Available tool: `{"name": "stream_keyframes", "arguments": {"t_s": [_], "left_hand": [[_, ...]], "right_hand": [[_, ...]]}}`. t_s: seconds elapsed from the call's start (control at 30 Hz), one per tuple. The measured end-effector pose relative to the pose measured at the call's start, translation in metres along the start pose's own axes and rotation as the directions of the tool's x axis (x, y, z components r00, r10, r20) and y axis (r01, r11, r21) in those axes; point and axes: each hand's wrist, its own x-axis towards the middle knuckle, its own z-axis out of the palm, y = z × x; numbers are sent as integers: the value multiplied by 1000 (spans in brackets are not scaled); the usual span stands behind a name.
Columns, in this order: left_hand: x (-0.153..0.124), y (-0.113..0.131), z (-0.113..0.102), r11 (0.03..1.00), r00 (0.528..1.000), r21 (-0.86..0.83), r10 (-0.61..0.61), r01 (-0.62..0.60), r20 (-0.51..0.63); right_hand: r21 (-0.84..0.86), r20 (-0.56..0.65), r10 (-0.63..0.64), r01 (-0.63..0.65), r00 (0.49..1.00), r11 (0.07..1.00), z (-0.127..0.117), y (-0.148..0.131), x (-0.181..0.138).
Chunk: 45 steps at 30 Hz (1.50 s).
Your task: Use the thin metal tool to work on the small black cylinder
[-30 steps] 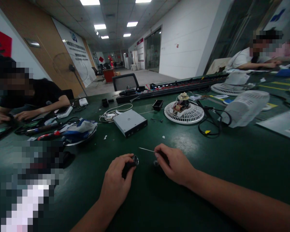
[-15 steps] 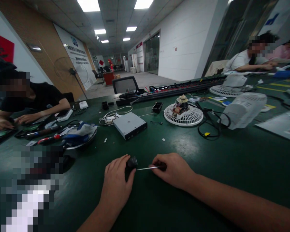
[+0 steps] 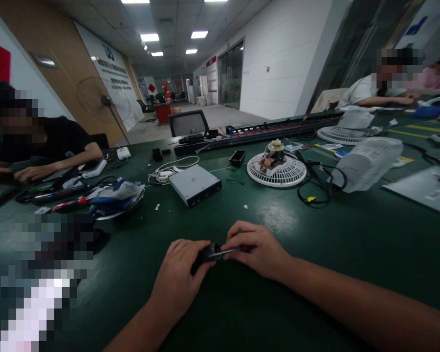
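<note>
Just above the green table, my left hand is wrapped round a small black cylindrical part whose round open end faces right. Much of that part is hidden by my fingers. My right hand pinches a screwdriver by its dark handle. The thin metal shaft points left, and its tip is at or inside the mouth of the black part; the exact depth cannot be told. Beyond my hands lies a grey optical disc drive.
A white round fan grille with a motor, a white plastic housing and black cables lie on the right. A dish with blue cloth and tools are on the left. Co-workers sit left and far right.
My left hand has turned the black part so its open end faces the screwdriver. The screwdriver tip has come to its mouth. The whole view has shifted slightly.
</note>
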Motion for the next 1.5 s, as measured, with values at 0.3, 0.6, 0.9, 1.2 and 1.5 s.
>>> {"name": "stream_keyframes", "arguments": {"t_s": [0.3, 0.6, 0.9, 1.2, 1.5], "left_hand": [[2, 3, -4, 1000, 1000, 5, 13, -13, 21], [1, 3, -4, 999, 1000, -40, 3, -3, 18], [-1, 1, -3, 998, 998, -51, 24, -21, 59], [0, 3, -3, 998, 997, -39, 59, -58, 46], [0, 0, -3, 996, 996, -73, 63, -58, 63]], "right_hand": [[-16, 62, -19, 20, 998, 1000, 2, -4, -3], [48, 31, -101, 99, 994, 994, 0, -4, -2], [70, 31, -81, 79, 996, 994, 1, -6, -2], [-90, 30, -134, 136, 991, 987, 1, -4, -2], [-327, 52, 71, -50, 996, 944, 4, -8, -1]]}}
